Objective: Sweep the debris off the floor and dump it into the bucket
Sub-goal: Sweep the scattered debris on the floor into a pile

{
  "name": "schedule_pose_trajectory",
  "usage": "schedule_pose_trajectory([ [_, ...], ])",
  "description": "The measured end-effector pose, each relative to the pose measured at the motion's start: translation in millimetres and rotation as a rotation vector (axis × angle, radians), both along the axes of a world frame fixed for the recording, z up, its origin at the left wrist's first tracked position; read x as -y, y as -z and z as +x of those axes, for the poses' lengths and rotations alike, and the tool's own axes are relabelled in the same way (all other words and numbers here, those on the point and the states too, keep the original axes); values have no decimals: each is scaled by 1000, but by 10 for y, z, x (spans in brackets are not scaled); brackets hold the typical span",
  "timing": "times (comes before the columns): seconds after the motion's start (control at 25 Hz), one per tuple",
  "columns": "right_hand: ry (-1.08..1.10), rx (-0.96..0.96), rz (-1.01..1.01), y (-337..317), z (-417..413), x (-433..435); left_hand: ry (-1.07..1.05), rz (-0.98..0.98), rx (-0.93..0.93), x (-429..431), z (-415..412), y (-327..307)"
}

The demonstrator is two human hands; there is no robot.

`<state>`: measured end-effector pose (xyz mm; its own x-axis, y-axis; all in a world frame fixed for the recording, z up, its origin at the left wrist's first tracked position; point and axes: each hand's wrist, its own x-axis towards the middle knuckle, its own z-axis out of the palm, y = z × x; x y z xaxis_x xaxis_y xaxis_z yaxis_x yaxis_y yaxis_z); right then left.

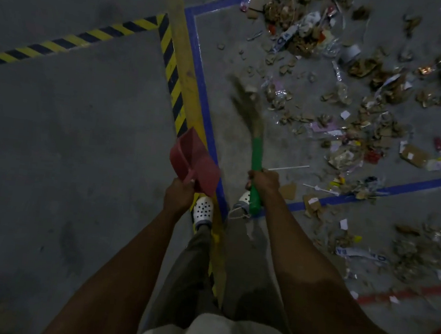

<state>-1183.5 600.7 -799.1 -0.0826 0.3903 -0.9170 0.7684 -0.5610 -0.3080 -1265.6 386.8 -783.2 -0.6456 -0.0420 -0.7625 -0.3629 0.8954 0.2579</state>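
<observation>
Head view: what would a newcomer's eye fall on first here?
The debris, paper and cardboard scraps strewn over the floor at right. At centre, the left hand holds a red dustpan and the right hand grips a green broom, its bristles blurred. Yellow-black hazard tape crosses the left.

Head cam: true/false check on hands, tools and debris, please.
1. The left hand holds a red dustpan. True.
2. The right hand is empty. False: it grips the green handle of the broom.
3. The debris lies to the right of the long blue tape line. True.
4. The red dustpan is heaped with debris. False: none shows in it.
5. The hazard tape is red and white. False: it is yellow and black.
</observation>
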Motion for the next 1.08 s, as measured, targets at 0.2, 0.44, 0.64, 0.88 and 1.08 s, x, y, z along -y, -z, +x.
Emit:
schedule_pose_trajectory([
  [0.2,-115,-11,185,-868,242,480,53,77,1,-234,-2,-363],
  [0.44,-203,-196,32,-1430,84,826,-32,115,3,-239,-251,-782],
  [0.64,-397,-156,-26,-1250,-859,457,-17,122,4,-166,-812,-729],
  [0.88,-606,-4,91,-941,-1926,71,1,108,14,-44,-1876,-540],
  [1.08,-27,81,66,-846,-2496,-158,53,60,16,-107,-2833,-410],
])
